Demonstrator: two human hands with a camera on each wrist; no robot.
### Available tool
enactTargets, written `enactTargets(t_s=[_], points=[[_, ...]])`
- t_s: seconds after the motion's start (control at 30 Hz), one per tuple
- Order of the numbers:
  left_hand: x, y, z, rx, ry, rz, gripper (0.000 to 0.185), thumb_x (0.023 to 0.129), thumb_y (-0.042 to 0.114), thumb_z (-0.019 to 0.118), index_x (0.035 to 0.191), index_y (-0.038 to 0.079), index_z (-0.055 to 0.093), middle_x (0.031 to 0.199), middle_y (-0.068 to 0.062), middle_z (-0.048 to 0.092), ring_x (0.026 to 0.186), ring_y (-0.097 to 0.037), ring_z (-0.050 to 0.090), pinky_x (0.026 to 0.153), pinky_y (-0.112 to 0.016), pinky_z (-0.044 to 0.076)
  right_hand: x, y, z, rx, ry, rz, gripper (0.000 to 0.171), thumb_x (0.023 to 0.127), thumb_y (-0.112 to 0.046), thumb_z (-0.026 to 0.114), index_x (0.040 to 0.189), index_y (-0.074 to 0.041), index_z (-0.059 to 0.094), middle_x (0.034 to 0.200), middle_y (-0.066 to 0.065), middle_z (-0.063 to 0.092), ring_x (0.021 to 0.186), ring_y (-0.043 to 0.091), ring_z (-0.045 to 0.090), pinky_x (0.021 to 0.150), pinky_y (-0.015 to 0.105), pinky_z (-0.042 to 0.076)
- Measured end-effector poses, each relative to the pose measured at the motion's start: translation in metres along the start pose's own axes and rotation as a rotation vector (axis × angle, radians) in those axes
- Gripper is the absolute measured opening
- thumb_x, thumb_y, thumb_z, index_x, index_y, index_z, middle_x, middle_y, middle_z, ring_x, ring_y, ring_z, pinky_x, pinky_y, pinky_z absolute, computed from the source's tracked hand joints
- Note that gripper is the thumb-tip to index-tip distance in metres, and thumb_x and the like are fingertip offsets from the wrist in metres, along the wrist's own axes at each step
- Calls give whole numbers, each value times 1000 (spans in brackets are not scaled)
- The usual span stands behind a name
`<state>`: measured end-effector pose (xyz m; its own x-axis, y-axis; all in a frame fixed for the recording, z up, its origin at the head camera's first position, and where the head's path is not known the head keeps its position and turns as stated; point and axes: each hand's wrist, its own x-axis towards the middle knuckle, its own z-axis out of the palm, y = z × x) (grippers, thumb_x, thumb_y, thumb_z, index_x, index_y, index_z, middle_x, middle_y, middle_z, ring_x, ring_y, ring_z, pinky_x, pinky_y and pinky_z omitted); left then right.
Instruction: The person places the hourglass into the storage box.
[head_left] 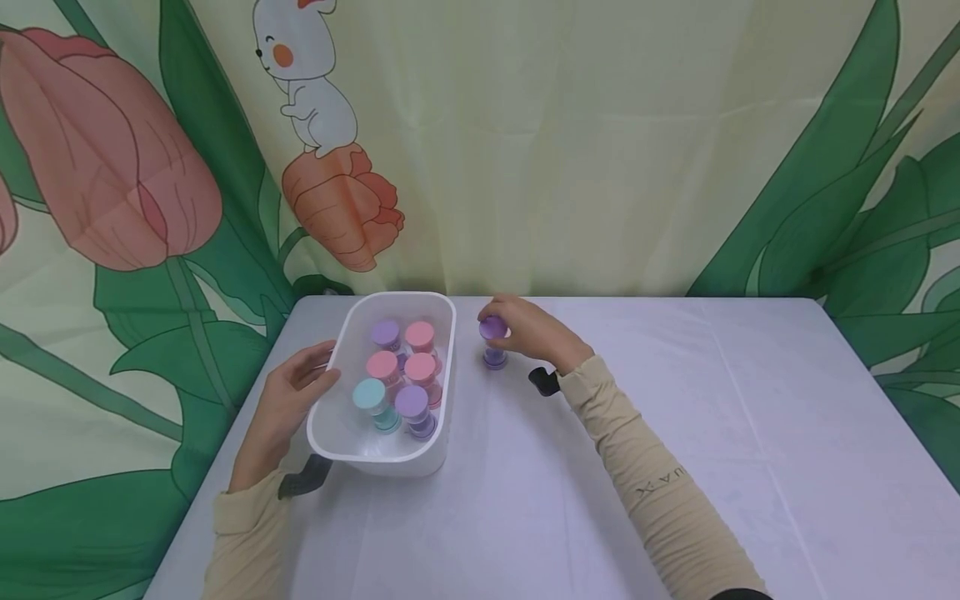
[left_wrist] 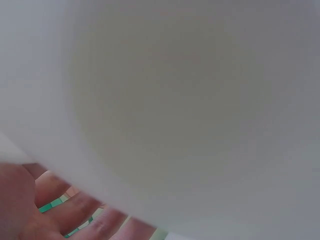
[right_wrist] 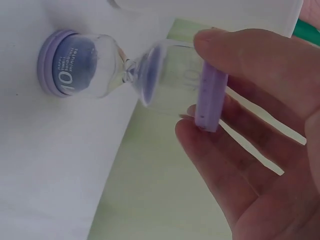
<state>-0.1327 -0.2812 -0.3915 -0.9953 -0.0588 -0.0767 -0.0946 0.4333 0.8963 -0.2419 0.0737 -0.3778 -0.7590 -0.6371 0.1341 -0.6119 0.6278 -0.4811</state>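
My right hand (head_left: 536,329) pinches the purple cap of an hourglass sand timer (head_left: 494,357) between thumb and fingers. In the right wrist view, the timer (right_wrist: 107,67) has purple end caps, clear glass bulbs, purple sand and a "10 minutes" label. It stands upright on the white cloth just right of a white plastic bin (head_left: 322,429). My left hand (head_left: 288,400) is at the bin's left side, thumb and fingertips right at the rim, fingers fairly straight. The bin wall (left_wrist: 175,100) fills most of the left wrist view, with the left fingers (left_wrist: 75,212) below it.
Inside the bin stand several more sand timers: pink ones (head_left: 384,367), purple ones (head_left: 412,402) and a teal one (head_left: 371,396). A white cloth covers the table (head_left: 675,375). Behind its back edge hangs a printed curtain (head_left: 562,167) with a rabbit, carrot and tulip.
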Motion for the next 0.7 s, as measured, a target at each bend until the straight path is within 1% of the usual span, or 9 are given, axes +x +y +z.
enactTargets(t_s=[0.13, 0.3, 0.57, 0.7], points=[[0, 0, 0, 1, 0, 0, 64, 97, 40, 63, 151, 15, 41, 150, -13, 47, 132, -34, 49, 104, -52, 45, 0, 2, 2, 34, 7, 22, 35, 86, -10, 76, 118, -1, 67, 117, 11, 64, 104, 23, 63, 94, 35, 53], [1, -1, 0, 4, -2, 2, 63, 97, 40, 62, 151, 15, 41, 150, -12, 47, 131, -32, 51, 103, -50, 46, 0, 2, 2, 40, 9, 35, 35, 86, -11, 77, 119, -2, 68, 117, 11, 65, 104, 23, 64, 93, 35, 53], [0, 0, 0, -10, -10, -23, 67, 96, 43, 63, 153, 17, 39, 152, -11, 44, 134, -33, 48, 104, -51, 45, 0, 3, 1, -2, 16, 9, 35, 86, -12, 77, 118, -1, 69, 118, 11, 66, 105, 23, 64, 93, 35, 54], [-1, 1, 0, -4, -8, -21, 67, 96, 43, 63, 153, 16, 39, 152, -11, 45, 133, -33, 49, 104, -50, 45, -2, -2, -2, -12, 30, -12, 35, 86, -13, 77, 118, -2, 69, 117, 10, 65, 104, 23, 64, 92, 35, 53]])
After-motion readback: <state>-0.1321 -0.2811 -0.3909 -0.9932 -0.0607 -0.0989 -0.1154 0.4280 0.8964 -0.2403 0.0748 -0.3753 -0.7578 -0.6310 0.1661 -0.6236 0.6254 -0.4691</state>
